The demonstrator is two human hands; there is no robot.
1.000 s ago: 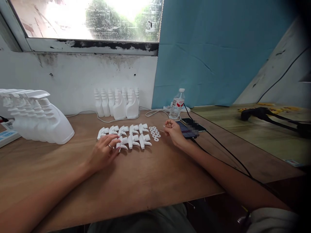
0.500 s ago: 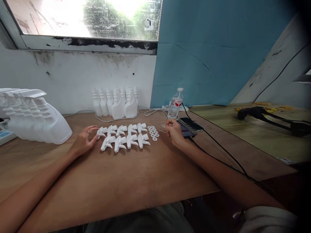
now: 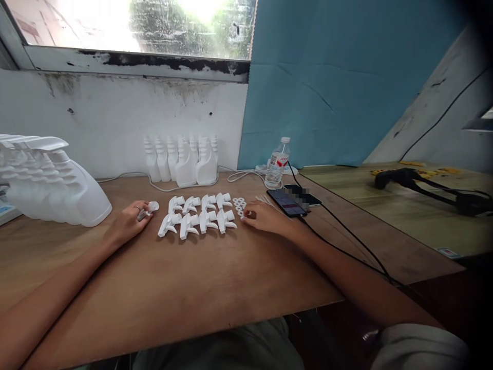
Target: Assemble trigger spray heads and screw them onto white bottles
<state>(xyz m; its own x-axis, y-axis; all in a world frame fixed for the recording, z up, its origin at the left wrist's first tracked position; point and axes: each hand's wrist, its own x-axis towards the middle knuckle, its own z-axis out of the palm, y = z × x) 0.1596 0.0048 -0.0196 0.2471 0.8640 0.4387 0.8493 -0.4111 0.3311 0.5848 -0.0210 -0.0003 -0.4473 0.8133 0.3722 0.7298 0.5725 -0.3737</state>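
In my left hand is a white trigger sprayer head, gripped between thumb and fingers and partly covered by them. Two rows of similar sprayer heads lie on the table just right of that hand. My right hand rests low at the small white ring washers, thumb and forefinger curled together at the nearest ones. What those fingertips pinch, if anything, is hidden. Several thin pale tubes lie behind my right hand, next to a dark phone.
White spray bottles stand along the wall, with larger white bottles at the left. A water bottle stands behind the phone. Black cables cross the table's right side. A black strap-like object lies farther right.
My left hand has taken the leftmost back-row sprayer head and drawn it leftward. My right hand has moved left and down from beside the tubes to the washers, its fingers now lower.
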